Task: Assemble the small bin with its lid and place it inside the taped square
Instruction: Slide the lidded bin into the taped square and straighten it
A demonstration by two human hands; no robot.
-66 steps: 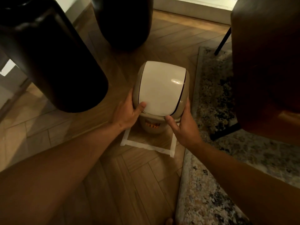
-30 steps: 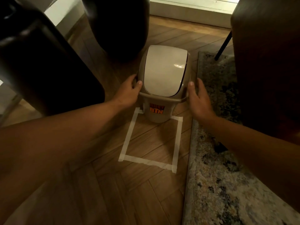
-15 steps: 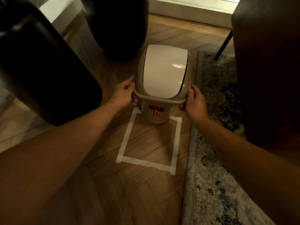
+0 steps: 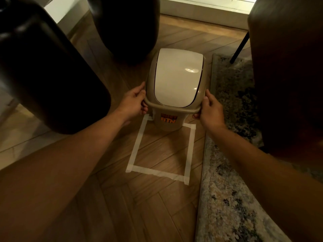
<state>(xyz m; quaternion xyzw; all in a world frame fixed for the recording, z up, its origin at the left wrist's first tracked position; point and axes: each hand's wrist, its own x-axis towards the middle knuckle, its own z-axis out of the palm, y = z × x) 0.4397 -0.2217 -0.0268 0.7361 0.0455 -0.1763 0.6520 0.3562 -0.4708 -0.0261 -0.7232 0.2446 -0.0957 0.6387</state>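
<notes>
Small beige plastic bin (image 4: 167,123) with orange label reading BIN, topped by its beige rim and cream glossy swing lid (image 4: 176,79), lid seated on the bin. Left hand (image 4: 133,102) clamps the left side of the rim, thumb on top, fingers curled under. Right hand (image 4: 208,109) clamps the right side of the rim the same way, fingertips showing under the edge. Bin sits between the two hands, at the far edge of the white masking-tape square (image 4: 159,151) on the herringbone wood floor (image 4: 122,206); base overlaps the far tape line, most of the square lies bare on the near side of the hands. Cannot tell if the base touches the floor. Patterned grey rug (image 4: 227,198) just right of the right hand, edge beside the tape. Dark rounded objects (image 4: 43,67) left of and beyond the left hand
</notes>
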